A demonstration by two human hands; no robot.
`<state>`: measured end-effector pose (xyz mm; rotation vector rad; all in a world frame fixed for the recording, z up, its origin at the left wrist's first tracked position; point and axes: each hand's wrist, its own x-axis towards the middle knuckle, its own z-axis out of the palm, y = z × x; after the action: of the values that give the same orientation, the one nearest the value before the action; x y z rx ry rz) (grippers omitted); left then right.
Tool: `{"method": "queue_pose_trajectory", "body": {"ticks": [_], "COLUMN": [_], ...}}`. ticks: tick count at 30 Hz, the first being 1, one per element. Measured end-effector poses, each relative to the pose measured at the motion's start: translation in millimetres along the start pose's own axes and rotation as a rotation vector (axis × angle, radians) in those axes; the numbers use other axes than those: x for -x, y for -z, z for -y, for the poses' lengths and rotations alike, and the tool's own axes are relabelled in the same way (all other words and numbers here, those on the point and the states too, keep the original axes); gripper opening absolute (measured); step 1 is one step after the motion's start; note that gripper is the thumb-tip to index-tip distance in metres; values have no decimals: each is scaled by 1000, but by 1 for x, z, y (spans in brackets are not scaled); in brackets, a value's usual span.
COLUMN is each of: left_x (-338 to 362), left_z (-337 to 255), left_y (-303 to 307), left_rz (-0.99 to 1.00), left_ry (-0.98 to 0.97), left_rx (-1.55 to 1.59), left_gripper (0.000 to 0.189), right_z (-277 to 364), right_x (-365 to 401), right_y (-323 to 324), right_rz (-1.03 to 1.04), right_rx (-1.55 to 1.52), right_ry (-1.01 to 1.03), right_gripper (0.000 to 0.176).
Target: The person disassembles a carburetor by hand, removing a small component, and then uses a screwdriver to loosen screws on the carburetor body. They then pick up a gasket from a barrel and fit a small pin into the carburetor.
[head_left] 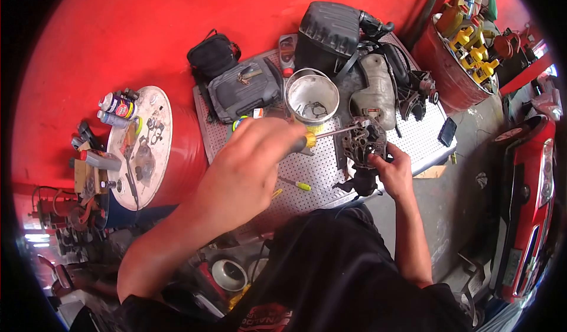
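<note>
Left hand (251,164) grips a screwdriver (310,139), shaft reaching the metal part (361,148) that the right hand (393,171) clasps, near-right of the bucket (313,88): apparently driver work, calling for steady bracing!

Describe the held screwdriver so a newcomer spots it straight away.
Find the perforated table mid-view. Above it, the left hand grips the screwdriver, its shaft pointing at the metal part in the right hand. Unlike the lime-handled tool lying on the table, its handle shows yellow and black.
</note>
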<state>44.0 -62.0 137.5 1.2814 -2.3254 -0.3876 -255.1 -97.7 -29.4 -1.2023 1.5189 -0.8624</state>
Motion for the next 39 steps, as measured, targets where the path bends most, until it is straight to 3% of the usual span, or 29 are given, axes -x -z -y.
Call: {"method": "queue_pose_trajectory", "body": {"ticks": [3, 6, 9, 12, 15, 18, 24, 28, 31, 34, 37, 39], "left_x": [5, 1, -1, 7, 9, 13, 12, 13, 15, 15, 6, 11], "left_z": [-5, -6, -11, 0, 0, 4, -3, 4, 3, 5, -5, -1], "left_y": [-6, 2, 0, -6, -11, -28, -16, -17, -30, -26, -9, -16], "left_rz": [-62, 243, 252, 70, -46, -188, 85, -76, -192, -64, 284, 20], "left_ry": [333, 594, 615, 92, 134, 386, 582, 70, 371, 608, 674, 403], "left_rx": [302, 193, 248, -121, 39, 551, 312, -18, 508, 477, 234, 179], "left_gripper": [40, 34, 35, 34, 34, 30, 32, 33, 34, 43, 48, 42], "right_z": [1, -2, -11, -10, -8, -12, -12, -1, -8, -12, -12, -11], "right_x": [0, 0, -3, -3, -2, -3, -2, 2, 1, 0, 1, 1], "right_y": [1, 1, 1, 0, 1, 1, -1, -1, -1, -1, -3, -3], "right_rz": [-7, 17, 6, 21, -1, -11, -3, -4, -3, -19, -14, -7], "right_rx": [-9, -26, -17, -59, -41, -24, -6, 0, -45, -31, -31, -55], "right_ry": [3, 25, 69, 60, 51, 68, 78, 12, 40, 81, 81, 70], "right_gripper": [37, 38, 38, 39, 40, 41, 39, 38, 38, 38, 37, 37]}}
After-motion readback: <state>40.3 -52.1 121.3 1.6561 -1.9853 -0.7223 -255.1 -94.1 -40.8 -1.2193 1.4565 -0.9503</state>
